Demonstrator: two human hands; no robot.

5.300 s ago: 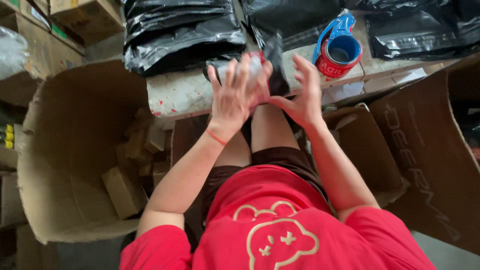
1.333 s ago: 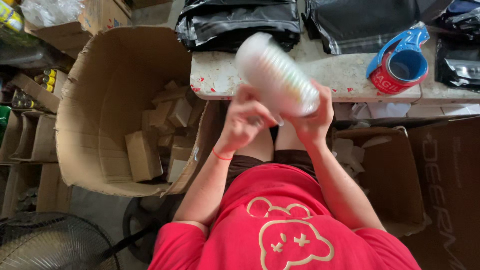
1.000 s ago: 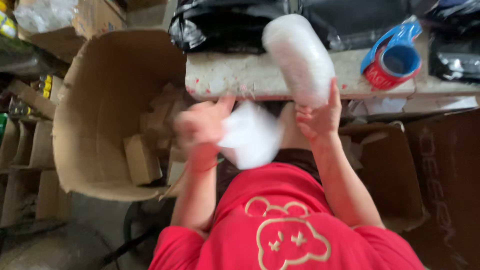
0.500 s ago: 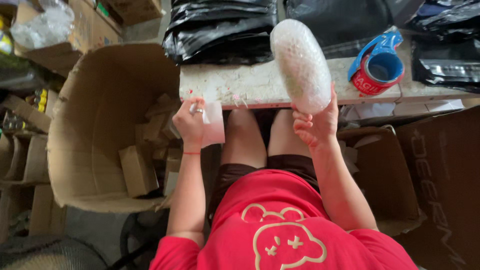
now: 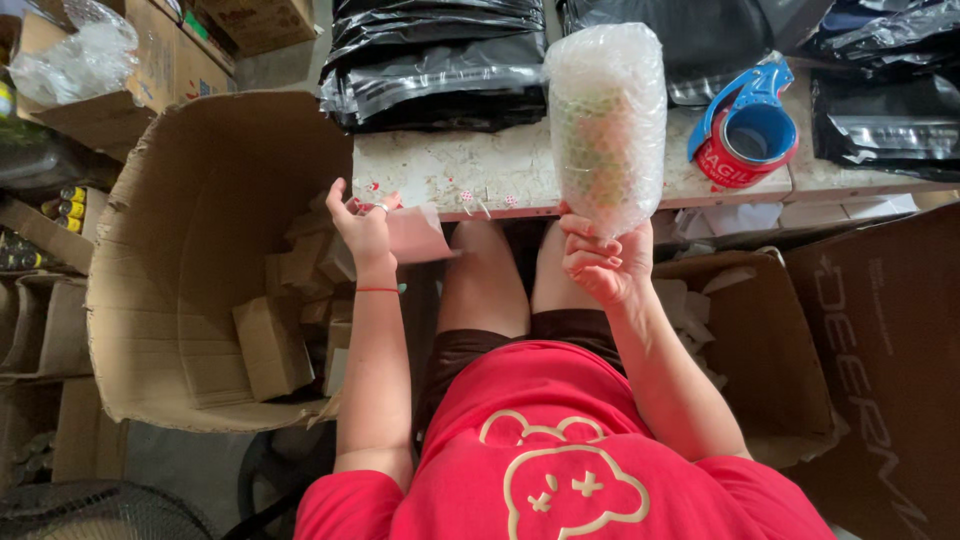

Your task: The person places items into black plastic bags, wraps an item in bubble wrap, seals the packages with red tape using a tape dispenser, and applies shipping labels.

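Your right hand [image 5: 600, 265] grips bubble-wrapped bundle [image 5: 606, 125] upright at table edge [image 5: 450, 175]; your left hand [image 5: 362, 228] pinches small sheet [image 5: 418, 233] above open carton [image 5: 200, 260].

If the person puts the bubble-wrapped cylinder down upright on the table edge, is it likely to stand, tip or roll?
The bubble-wrapped cylinder is tall and narrow with soft, uneven padding at its base, so it would probably tip easily. Its round shape suggests it would roll once lying flat. The right hand grips only its lower end, so it seems fairly light, and the plastic may be slippery.
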